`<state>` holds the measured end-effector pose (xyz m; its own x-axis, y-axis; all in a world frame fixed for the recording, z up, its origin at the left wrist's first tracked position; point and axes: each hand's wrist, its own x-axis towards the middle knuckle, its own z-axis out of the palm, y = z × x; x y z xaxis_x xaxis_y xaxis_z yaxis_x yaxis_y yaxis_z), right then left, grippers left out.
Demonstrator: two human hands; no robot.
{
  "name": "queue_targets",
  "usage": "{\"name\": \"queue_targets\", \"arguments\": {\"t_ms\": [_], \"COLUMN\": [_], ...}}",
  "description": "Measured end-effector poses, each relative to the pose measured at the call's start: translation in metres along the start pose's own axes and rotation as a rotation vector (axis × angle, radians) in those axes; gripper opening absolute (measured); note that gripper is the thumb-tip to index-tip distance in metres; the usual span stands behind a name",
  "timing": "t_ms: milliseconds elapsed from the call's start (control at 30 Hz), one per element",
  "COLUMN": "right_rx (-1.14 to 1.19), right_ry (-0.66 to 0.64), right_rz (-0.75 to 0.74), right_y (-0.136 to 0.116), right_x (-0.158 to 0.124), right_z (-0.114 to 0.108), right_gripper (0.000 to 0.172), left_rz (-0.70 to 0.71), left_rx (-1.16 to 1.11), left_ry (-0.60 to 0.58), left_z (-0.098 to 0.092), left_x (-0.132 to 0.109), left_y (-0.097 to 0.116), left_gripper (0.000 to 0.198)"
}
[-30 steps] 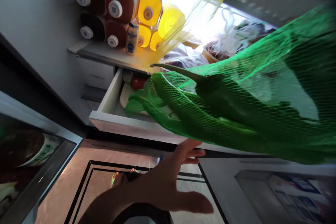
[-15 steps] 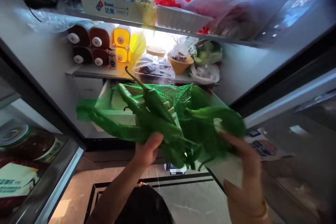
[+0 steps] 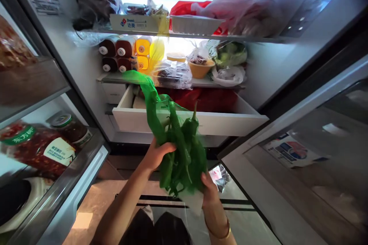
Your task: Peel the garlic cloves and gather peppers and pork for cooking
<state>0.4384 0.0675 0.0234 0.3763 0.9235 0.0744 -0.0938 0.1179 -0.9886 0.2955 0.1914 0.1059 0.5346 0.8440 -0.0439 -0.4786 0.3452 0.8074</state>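
Observation:
A green mesh bag of long green peppers (image 3: 179, 149) hangs in front of the open fridge. My left hand (image 3: 156, 153) grips the bag from its left side, fingers wrapped around it. My right hand (image 3: 209, 189) holds the bag's lower right end from below, together with a white sheet under it. The bag's loose mesh top trails up toward the fridge shelf. Behind the bag, the white fridge drawer (image 3: 138, 120) stands pulled open, with red items inside it.
Fridge shelves hold brown and yellow bottles (image 3: 123, 55), a pizza box (image 3: 135, 23), bowls and plastic bags. The left door (image 3: 51, 149) carries jars of chili sauce. The right door (image 3: 301, 160) stands open beside me. Tiled floor lies below.
The bag has swung from lying spread across the view to hanging more upright and bunched. Both hands have drawn closer together on it, and the camera has pulled back.

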Motion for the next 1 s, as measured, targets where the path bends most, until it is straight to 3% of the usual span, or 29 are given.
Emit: {"name": "queue_targets", "arguments": {"t_ms": [133,200,367,500,767,1000], "right_rx": [0.269,0.269,0.178,0.224,0.380,0.404], "right_ry": [-0.159,-0.194,-0.112,-0.057,-0.056,-0.063], "right_rz": [0.071,0.109,0.145,0.180,0.340,0.337], "right_y": [-0.016,-0.023,-0.020,-0.013,-0.008,-0.002], "right_x": [0.000,-0.007,-0.035,-0.052,-0.072,-0.085], "right_z": [-0.011,-0.015,-0.023,-0.036,-0.057,-0.067], "right_gripper": [0.106,0.109,0.096,0.079,0.074,0.077], "left_rz": [-0.074,-0.070,-0.021,-0.049,-0.022,-0.094], "left_rx": [0.005,0.016,0.077,0.071,0.059,0.077], "left_ry": [0.072,0.111,0.065,0.109,0.026,-0.123], "left_z": [0.006,0.015,0.039,0.045,0.045,0.048], "left_x": [-0.011,-0.018,-0.039,-0.055,-0.077,-0.084], "left_y": [-0.011,-0.022,-0.057,-0.077,-0.084,-0.093], "left_gripper": [0.056,0.057,0.054,0.048,0.071,0.067]}}
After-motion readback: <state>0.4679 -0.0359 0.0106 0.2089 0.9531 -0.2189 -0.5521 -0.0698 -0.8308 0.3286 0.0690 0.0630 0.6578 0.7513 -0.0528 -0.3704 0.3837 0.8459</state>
